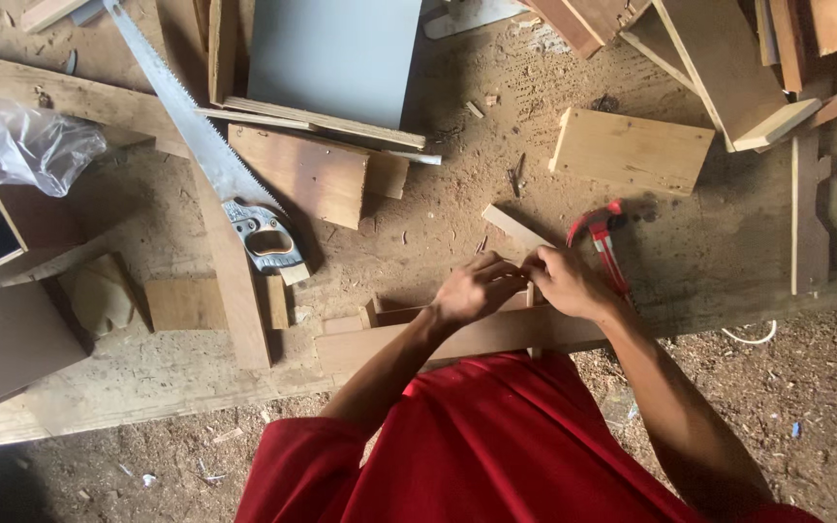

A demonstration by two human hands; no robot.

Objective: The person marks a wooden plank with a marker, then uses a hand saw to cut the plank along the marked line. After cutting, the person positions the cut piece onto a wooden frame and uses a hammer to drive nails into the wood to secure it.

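Both hands meet just right of centre, low over the dusty desk (pixel 457 223); the left hand (pixel 472 289) is curled, fingers bent in at a small wooden strip (pixel 513 227) that runs off toward 11 o'clock from the fingertips; the right hand (pixel 566 281) closes in from 3 o'clock, fingers pinched narrow against the left's, and whether it grips the strip itself or something tiny between the fingertips, I cannot tell; under both hands lies a long plank (pixel 457 339) running 9 to 3 across the desk's near edge, wrists resting over it; just beside the right hand, at 1 o'clock, a red-handled hammer (pixel 601 237) lies flat; further out at 1 o'clock sits a pale rectangular board (pixel 632 150); off at 10 o'clock a handsaw (pixel 207 155) stretches diagonally, its handle toward the person, blade running up to 11 o'clock; next to it, at 11 o'clock, a brown square board (pixel 307 174) and above that a grey panel (pixel 336 58); far at 9 o'clock a crumpled clear plastic bag (pixel 16 145); sawdust everywhere; red shirt (pixel 496 446) fills the bottom at 6 o'clock.
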